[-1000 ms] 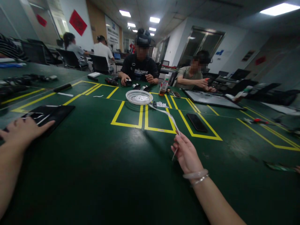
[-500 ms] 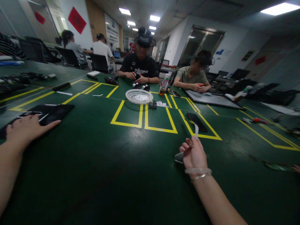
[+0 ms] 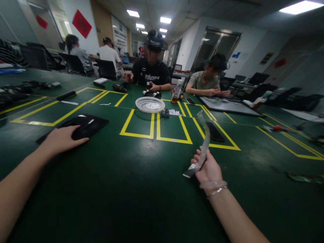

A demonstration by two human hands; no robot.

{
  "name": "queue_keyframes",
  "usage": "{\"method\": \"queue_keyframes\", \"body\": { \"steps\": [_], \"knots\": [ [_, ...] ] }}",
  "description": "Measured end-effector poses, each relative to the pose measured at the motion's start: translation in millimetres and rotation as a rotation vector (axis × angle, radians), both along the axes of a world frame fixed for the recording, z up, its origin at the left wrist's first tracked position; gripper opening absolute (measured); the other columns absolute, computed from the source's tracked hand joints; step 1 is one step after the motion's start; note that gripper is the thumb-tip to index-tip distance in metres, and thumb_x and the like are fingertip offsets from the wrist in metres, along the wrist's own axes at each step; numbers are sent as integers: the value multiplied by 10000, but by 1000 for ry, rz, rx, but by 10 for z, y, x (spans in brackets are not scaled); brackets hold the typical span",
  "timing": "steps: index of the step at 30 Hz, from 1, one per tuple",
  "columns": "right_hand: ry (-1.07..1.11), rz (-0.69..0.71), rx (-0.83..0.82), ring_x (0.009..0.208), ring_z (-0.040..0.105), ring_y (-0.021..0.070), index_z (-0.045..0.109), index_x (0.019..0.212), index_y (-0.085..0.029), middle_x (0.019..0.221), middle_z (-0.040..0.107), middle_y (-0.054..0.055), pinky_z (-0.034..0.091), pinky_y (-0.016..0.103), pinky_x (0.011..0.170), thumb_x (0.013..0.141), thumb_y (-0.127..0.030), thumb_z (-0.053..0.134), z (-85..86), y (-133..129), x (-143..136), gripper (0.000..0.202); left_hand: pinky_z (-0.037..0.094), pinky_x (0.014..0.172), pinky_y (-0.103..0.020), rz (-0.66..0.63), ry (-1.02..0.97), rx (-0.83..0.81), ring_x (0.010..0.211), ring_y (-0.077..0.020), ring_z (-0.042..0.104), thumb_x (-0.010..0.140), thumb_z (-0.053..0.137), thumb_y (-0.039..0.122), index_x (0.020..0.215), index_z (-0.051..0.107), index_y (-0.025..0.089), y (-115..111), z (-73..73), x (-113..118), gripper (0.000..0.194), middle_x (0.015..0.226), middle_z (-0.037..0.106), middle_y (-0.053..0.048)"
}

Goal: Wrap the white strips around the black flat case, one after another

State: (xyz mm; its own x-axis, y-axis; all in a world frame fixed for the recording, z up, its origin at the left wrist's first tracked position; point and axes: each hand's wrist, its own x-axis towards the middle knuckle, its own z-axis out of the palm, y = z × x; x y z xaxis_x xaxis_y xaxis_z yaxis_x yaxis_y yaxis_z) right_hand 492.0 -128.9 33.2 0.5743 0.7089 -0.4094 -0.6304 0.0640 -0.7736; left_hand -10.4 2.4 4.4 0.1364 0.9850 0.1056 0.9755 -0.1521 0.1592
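Note:
On the green table, my left hand (image 3: 64, 135) rests palm down with its fingers stretched over a flat, glossy black piece (image 3: 97, 123); I cannot tell whether it is a pouch or a panel. My right hand (image 3: 208, 166) is turned palm up, its fingers closed round a translucent strip (image 3: 205, 135). The strip rises from the fingers toward the far side, and its lower end sticks out left of the palm. Behind the strip, partly covered by it, lies a dark phone-like slab (image 3: 215, 132) inside a yellow-taped outline.
A white slotted basket (image 3: 150, 105) stands mid-table, with a small dark block (image 3: 165, 113) beside it. Beyond are a bottle (image 3: 176, 93) and a black drill-like tool (image 3: 119, 87). Two people sit opposite, one near a large grey panel (image 3: 227, 105). Yellow tape marks the table.
My left hand has moved right, and the black piece has shifted right with it. In my right hand the strip now stands out much longer above the fingers, which have loosened somewhat.

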Motion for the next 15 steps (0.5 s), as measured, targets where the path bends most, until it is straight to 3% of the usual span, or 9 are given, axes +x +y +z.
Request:
{"method": "queue_keyframes", "body": {
  "steps": [3, 8, 11, 15],
  "knots": [
    [6, 20, -3, 480, 478, 69, 574, 938, -190, 749, 549, -44, 425, 189, 424, 954, -224, 474, 16, -12, -8, 107, 326, 1110, -547, -183, 7, -25, 1323, -393, 461, 793, 523, 652, 1395, 489, 19, -127, -15, 546, 875, 1423, 498, -244],
    [-12, 20, 16, 526, 499, 73, 599, 969, -201, 840, 572, -30, 439, 191, 442, 927, -226, 483, 58, -40, -18, 126, 188, 1222, -517, -577, -56, -89, 1425, -290, 372, 764, 664, 610, 1489, 398, 244, -560, 6, 1337, 855, 1532, 415, -97],
    [-28, 16, 50, 546, 495, 70, 622, 980, -206, 868, 569, -29, 435, 183, 447, 911, -235, 495, 88, -56, -33, 147, 258, 1194, -551, -821, -121, -124, 1440, -305, 351, 766, 724, 485, 1494, 385, 280, -811, 50, 1604, 829, 1553, 378, -104],
    [-125, 47, 122, 616, 513, 73, 658, 1016, -217, 944, 586, -21, 470, 181, 514, 873, -284, 564, 87, -94, -77, 184, 279, 1189, -545, -952, -141, -142, 1453, -292, 329, 782, 734, 426, 1491, 387, 305, -948, 75, 1717, 798, 1572, 343, -93]
  ]
}}
